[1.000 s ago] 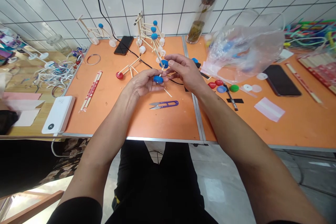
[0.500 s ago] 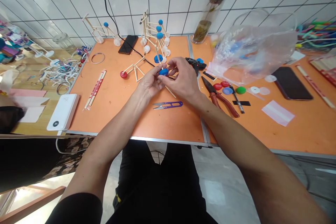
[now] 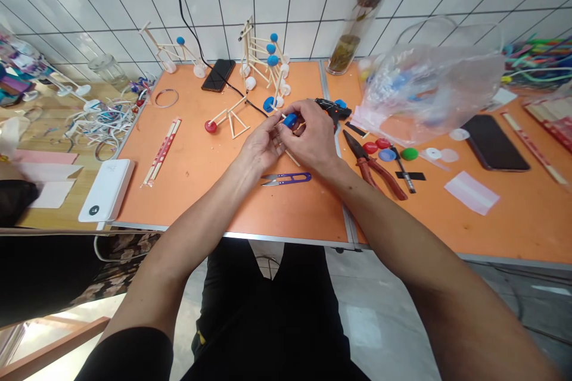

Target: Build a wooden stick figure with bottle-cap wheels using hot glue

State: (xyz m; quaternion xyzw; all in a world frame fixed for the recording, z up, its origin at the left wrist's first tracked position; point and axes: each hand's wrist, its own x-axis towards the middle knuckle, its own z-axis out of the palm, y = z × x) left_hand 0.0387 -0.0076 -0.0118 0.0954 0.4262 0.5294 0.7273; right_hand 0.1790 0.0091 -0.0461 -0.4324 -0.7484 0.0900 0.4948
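Observation:
A blue bottle cap (image 3: 290, 121) is pinched in the fingers of my right hand (image 3: 313, 140), now tipped on its side. Close beside it, my left hand (image 3: 261, 146) has its fingertips closed on a thin wooden stick (image 3: 279, 90) that points up and away. Another stick end (image 3: 292, 158) shows below my hands; whether it is held I cannot tell. Purple thread snips (image 3: 288, 178) lie just in front of my hands. To the left is a small stick frame with a red cap (image 3: 211, 127). Another blue cap (image 3: 269, 104) lies behind my fingertips.
Stick-and-cap models (image 3: 268, 59) stand by the tiled wall, near a phone (image 3: 218, 75). On the right are a glue gun (image 3: 333, 109), red-handled pliers (image 3: 373, 166), loose caps (image 3: 409, 153), a plastic bag (image 3: 429, 83) and a tall bottle (image 3: 364, 15). Wrapped chopsticks (image 3: 161, 153) and a power bank (image 3: 107, 190) lie left.
The blue cap has moved right and slightly up with my right hand's fingers, and has turned on its side. My left hand has shifted slightly to the right.

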